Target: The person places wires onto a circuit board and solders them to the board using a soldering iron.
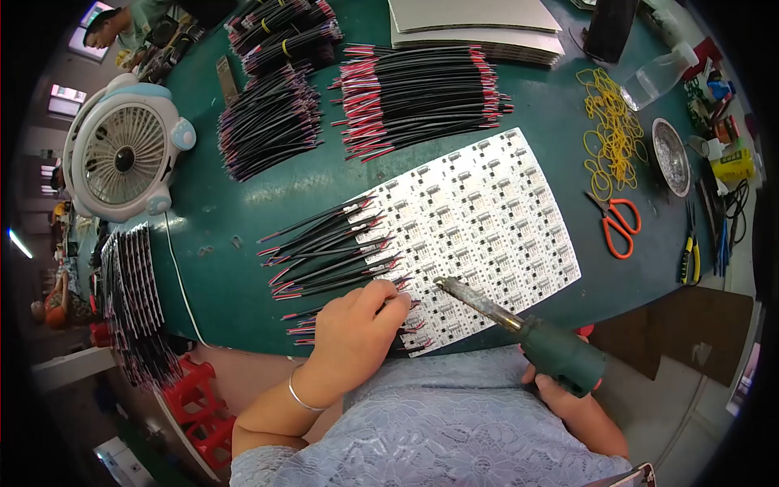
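Note:
A white circuit board sheet (487, 219) with rows of small components lies on the green table. Short black cables (324, 252) with red and white wire ends lie side by side along its left edge. My left hand (357, 329) is over the lower ones, thumb and forefinger pinched on a cable whose coloured ends show past the fingers; the grip itself is partly hidden. In my right hand (560, 394) is a green-handled soldering iron (560, 353). Its metal tip points left, just above the board and a little right of my left fingers.
Cable bundles (422, 97) and grey cardboard sheets (475, 20) lie at the back. On the left stands a fan (124, 154). Rubber bands (613, 134), orange-handled scissors (621, 227), a metal bowl (671, 158), a plastic bottle (656, 79) and yellow-handled pliers (690, 256) are at right.

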A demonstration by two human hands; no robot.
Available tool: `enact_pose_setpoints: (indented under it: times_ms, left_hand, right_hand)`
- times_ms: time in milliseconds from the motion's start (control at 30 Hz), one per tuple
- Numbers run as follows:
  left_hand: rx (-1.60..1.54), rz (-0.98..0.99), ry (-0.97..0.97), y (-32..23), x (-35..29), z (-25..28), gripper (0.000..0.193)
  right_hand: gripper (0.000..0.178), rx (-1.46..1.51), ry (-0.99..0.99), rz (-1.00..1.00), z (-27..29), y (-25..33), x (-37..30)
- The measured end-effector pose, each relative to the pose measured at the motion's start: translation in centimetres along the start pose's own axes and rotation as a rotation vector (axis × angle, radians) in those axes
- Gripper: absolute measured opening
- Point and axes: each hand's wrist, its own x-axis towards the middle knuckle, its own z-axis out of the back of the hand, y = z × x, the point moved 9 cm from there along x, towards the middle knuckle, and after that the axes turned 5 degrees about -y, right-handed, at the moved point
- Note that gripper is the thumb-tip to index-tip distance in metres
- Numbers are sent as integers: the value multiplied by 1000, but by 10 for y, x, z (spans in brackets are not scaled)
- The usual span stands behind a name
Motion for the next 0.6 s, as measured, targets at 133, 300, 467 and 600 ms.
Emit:
enact_pose_setpoints:
  times_ms: [133, 300, 467, 600]
  left_hand:
    - [12, -8, -34, -2, 2, 6, 25]
    - [-40, -17, -41, 0, 0, 0, 26]
    - [-81, 3, -40, 3, -2, -2, 26]
    - [-88, -4, -24, 3, -1, -4, 26]
  right_hand:
    - [39, -128, 38, 170, -4, 5, -3]
    - [41, -183, 37, 268, -6, 29, 10]
    - [40, -149, 26, 106, -10, 7, 1]
    - [34, 38, -58, -114, -6, -3, 3]
